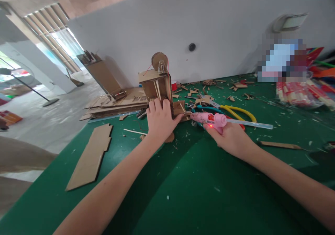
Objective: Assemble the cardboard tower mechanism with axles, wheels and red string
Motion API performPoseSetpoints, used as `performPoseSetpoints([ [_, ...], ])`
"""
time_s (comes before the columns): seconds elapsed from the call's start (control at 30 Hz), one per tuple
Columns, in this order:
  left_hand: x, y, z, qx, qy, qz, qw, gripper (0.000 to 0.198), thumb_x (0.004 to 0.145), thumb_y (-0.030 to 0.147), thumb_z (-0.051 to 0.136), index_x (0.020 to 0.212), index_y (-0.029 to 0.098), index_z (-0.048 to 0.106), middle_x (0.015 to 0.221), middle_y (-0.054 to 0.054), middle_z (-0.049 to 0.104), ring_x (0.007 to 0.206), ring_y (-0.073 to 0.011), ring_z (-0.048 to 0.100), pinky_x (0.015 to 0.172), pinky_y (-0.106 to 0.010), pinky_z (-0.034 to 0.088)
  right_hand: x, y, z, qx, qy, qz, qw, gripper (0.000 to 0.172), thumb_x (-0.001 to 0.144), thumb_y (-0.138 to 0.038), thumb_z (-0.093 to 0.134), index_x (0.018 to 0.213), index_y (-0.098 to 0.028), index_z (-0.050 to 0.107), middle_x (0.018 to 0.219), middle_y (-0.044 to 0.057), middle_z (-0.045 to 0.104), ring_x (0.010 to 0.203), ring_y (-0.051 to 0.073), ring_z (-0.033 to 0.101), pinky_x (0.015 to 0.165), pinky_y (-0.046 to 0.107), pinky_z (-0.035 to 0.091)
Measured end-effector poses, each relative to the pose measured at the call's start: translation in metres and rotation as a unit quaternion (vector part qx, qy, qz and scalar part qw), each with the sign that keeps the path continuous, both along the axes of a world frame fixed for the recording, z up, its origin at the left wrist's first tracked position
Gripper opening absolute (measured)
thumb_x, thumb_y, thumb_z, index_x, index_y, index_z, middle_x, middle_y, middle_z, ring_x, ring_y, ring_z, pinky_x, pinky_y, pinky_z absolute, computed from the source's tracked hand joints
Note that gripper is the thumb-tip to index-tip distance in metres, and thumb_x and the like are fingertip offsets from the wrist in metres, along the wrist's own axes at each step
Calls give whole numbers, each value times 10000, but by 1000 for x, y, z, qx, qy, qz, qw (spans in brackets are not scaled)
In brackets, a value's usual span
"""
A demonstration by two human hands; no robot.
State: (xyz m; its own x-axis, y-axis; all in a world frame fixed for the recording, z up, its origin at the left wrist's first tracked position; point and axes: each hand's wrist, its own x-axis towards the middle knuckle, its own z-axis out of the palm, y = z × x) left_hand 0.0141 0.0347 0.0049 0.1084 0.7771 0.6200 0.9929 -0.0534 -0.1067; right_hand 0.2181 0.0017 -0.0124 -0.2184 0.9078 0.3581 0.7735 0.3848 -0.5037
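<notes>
A pink hot glue gun (209,118) is gripped in my right hand (231,139), its red light lit and a clear glue stick (252,124) poking out of the back. Its nozzle points left and meets or nearly meets a small cardboard part (186,115) by my left thumb. My left hand (161,118) grips the lower part of a cardboard model (151,86), fingers over it and thumb stretched to the right. On top of the model stands a round cardboard disc (159,60) with red string. Wooden sticks run inside its open front. My left fingertips are partly hidden.
Flat cardboard sheets (117,102) are stacked at the left, with a tall cardboard piece (103,76) leaning there. A cut cardboard piece (90,156) lies nearer. Yellow-handled scissors (242,112), other tools and scraps (208,82) lie behind the glue gun. Bagged sticks (300,93) are far right.
</notes>
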Motion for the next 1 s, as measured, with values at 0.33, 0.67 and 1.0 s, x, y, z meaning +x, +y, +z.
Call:
performPoseSetpoints([
  [0.33, 1, -2, 0, -2, -8, -1, 1000, 515, 724, 583, 559, 981, 148, 459, 1038, -162, 480, 1029, -340, 429, 802, -437, 406, -1, 1, -3, 22, -17, 5, 1000, 290, 845, -384, 420, 604, -223, 438, 446, -12, 459, 424, 138, 476, 432, 271, 330],
  [0.67, 1, -3, 1, -16, -17, -1, 1000, 520, 707, 553, 595, 990, 142, 450, 1063, -172, 474, 1051, -350, 420, 813, -446, 403, 0, -8, -9, 12, -40, -21, 999, 287, 853, -456, 404, 715, -217, 482, 590, 18, 550, 495, 155, 523, 459, 268, 366],
  [1.0, 0, -4, 1, -12, -5, -1, 1000, 519, 725, 586, 559, 981, 148, 450, 1057, -171, 479, 1046, -349, 424, 804, -434, 404, -7, -15, -4, -26, -76, 18, 997, 176, 871, -352, 389, 817, -212, 479, 705, 19, 586, 574, 157, 564, 471, 251, 337],
])
